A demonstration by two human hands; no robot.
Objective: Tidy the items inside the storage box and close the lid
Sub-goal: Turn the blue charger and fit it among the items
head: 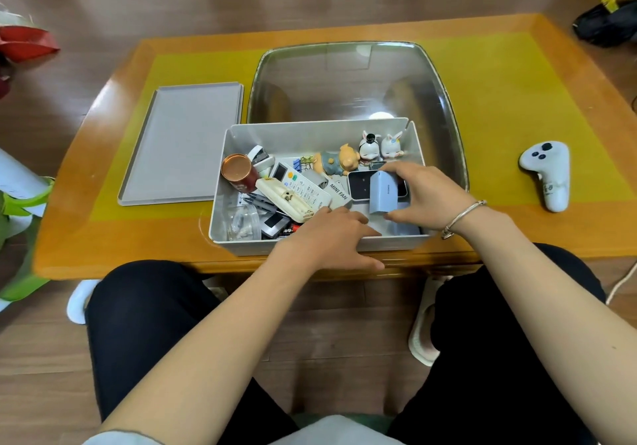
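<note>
Right hand: we see our right hand (425, 193) inside the storage box (415, 143), fingers and thumb curled round a small blue-grey box (384, 192), which it holds upright.
Left hand: our left hand (331, 238) lies over the box's near wall with its fingers spread and fairly straight; we cannot tell if it touches anything below.
Beside the grip: a black square gadget (358, 182) sits just behind the blue-grey box, and a carton marked MINI FAN (339, 191) lies just to its left.
Left of the grip: a remote control (300, 184), a cream case (284, 200), pens (258, 200), a clear plastic bag (243, 225) and a copper-topped can (238, 169) crowd that half of the box.
Beyond the grip: a pig figurine (336, 162) lies on its side, and two rabbit figurines (381, 146) stand against the far wall.
Open room: under and just in front of the grip we see a pale, bare-looking patch of the box floor.
Lid: the grey lid (182, 145) lies flat on the table (517, 100), off the box and just beside its left wall.
Box edges: the near wall sits close to the table's front edge; a clear tub (344, 79) touches the far wall.
Far right of the grip: a white game controller (548, 176) lies well apart on the table.
</note>
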